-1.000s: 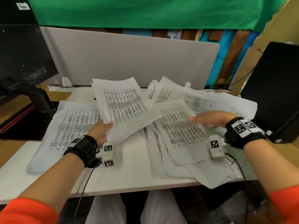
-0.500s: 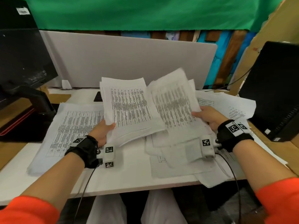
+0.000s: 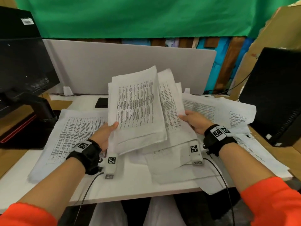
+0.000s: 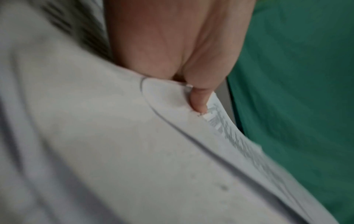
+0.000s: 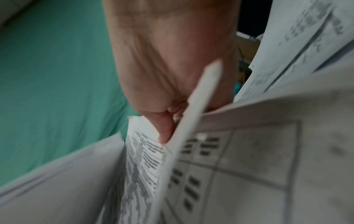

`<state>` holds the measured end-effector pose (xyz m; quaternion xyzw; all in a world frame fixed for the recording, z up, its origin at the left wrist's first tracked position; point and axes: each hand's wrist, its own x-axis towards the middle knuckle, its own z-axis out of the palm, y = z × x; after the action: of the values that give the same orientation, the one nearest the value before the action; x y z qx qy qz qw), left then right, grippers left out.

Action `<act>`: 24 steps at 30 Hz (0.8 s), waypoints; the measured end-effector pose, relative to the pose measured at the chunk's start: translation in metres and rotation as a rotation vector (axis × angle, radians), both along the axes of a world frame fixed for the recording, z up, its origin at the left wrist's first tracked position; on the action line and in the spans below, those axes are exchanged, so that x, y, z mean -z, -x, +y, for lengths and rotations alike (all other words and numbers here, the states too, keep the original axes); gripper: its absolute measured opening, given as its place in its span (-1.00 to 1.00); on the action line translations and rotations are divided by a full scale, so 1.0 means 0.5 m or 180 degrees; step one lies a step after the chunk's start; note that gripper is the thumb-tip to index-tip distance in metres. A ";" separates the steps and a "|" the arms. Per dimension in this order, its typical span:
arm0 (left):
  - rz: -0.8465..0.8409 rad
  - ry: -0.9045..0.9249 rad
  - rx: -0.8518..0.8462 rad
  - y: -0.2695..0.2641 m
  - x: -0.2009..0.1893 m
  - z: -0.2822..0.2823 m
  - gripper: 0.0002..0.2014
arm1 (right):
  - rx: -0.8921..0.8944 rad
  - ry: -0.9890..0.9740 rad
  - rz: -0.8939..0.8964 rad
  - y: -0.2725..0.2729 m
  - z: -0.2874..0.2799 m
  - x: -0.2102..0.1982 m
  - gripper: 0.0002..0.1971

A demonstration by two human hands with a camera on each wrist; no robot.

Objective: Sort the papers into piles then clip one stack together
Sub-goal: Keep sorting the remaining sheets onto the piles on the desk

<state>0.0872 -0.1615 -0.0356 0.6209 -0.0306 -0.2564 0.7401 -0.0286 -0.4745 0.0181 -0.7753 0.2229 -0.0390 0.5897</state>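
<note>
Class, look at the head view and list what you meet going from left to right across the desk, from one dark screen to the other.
Left monitor → flat pile → left hand → held stack → right hand → loose sheets → right black unit.

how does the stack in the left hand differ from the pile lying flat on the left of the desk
The stack in the left hand is lifted and tilted up; the flat pile rests on the desk. The held stack is gripped at its lower left edge; nothing touches the flat pile. Both are white sheets with printed tables.
</note>
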 end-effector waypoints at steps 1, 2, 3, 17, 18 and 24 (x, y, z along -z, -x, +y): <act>0.0006 0.0093 0.0009 0.004 -0.010 -0.010 -0.70 | -0.0090 -0.0132 -0.0116 -0.003 0.013 -0.006 -0.70; 0.0005 0.0212 0.0008 0.009 -0.020 -0.019 -0.72 | -0.0170 -0.0247 -0.0236 -0.008 0.025 -0.012 -0.68; -0.0013 0.0330 -0.0012 0.015 -0.031 -0.029 -0.73 | -0.0217 -0.0372 -0.0370 -0.011 0.038 -0.020 -0.67; -0.2488 0.0269 -0.0924 0.046 -0.223 -0.093 -0.37 | -0.0327 0.0155 -0.1855 -0.017 0.099 -0.171 -0.60; -0.2440 0.0302 -0.0929 0.044 -0.240 -0.092 -0.32 | -0.0306 -0.0054 -0.1961 -0.016 0.098 -0.181 -0.59; -0.2612 0.0272 -0.0434 0.041 -0.332 -0.125 -0.40 | -0.0335 -0.0674 -0.2376 -0.022 0.132 -0.251 -0.01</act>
<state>0.0668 -0.2239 0.1302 0.6409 -0.2924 0.0634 0.7069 -0.0177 -0.4084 0.1434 -0.6530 -0.0442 -0.2647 0.7082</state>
